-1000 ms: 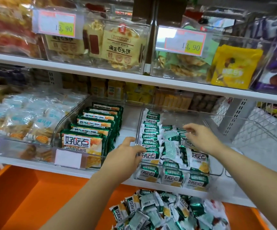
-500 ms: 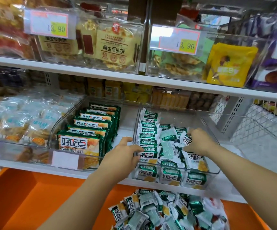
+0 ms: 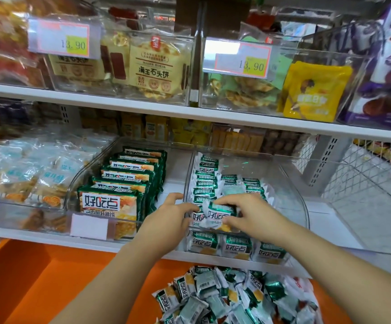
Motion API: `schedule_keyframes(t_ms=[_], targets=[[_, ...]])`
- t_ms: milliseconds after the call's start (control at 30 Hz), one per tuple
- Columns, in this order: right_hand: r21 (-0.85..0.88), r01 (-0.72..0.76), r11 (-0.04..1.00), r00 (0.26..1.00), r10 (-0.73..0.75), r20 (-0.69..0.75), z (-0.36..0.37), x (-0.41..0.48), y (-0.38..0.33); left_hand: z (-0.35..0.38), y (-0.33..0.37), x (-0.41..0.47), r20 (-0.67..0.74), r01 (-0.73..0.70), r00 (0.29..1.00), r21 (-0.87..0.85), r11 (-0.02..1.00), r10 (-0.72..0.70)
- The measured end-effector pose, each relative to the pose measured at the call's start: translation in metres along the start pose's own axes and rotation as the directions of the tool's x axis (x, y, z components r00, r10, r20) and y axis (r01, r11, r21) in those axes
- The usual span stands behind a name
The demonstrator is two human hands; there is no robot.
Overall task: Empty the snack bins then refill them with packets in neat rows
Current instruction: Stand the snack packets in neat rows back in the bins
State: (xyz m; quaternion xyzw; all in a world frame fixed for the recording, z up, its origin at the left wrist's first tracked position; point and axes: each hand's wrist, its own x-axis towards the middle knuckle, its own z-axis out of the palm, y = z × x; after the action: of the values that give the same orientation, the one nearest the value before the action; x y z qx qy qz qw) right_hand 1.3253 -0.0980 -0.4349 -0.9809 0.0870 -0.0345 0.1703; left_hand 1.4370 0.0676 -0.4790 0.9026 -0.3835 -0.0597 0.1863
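A clear plastic bin (image 3: pixel 299 202) stands on the middle shelf, holding small green-and-white snack packets in rows along its left side and front. My right hand (image 3: pixel 250 213) pinches one such packet (image 3: pixel 220 212) above the front left of the bin. My left hand (image 3: pixel 173 218) is at the bin's left wall, its fingers curled over the rim beside that packet. A loose heap of the same packets (image 3: pixel 234 298) lies on the orange ledge below the shelf.
To the left stands a second clear bin (image 3: pixel 89 169) with larger green packets in one row, and a blank label on its front. Further left are pale blue packets (image 3: pixel 26 174). The upper shelf (image 3: pixel 143 108) carries bins with price tags. A wire rack (image 3: pixel 365 174) is at right.
My right hand has come from the back right of the bin to its front left, carrying a packet. My left hand stays at the bin's left wall.
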Motion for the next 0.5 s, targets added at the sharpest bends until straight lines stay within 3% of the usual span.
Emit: schedule_keyframes(t_ms=[333,433,500], targets=[[0.030,0.124,0.992,0.982,-0.118,-0.148,0.040,0.000,-0.003,-0.003,-0.005,-0.001,-0.053,-0.027,0.998,-0.058,0.998,0.024],[0.025,0.148,0.989,0.987,-0.146,-0.070,0.047,-0.005,-0.001,-0.005,0.002,-0.005,-0.015,-0.022,1.000,-0.051,0.998,0.021],[0.139,0.119,0.983,0.993,-0.117,-0.024,0.044,-0.005,0.000,-0.007,0.007,-0.008,0.014,-0.015,1.000,-0.048,0.999,0.016]])
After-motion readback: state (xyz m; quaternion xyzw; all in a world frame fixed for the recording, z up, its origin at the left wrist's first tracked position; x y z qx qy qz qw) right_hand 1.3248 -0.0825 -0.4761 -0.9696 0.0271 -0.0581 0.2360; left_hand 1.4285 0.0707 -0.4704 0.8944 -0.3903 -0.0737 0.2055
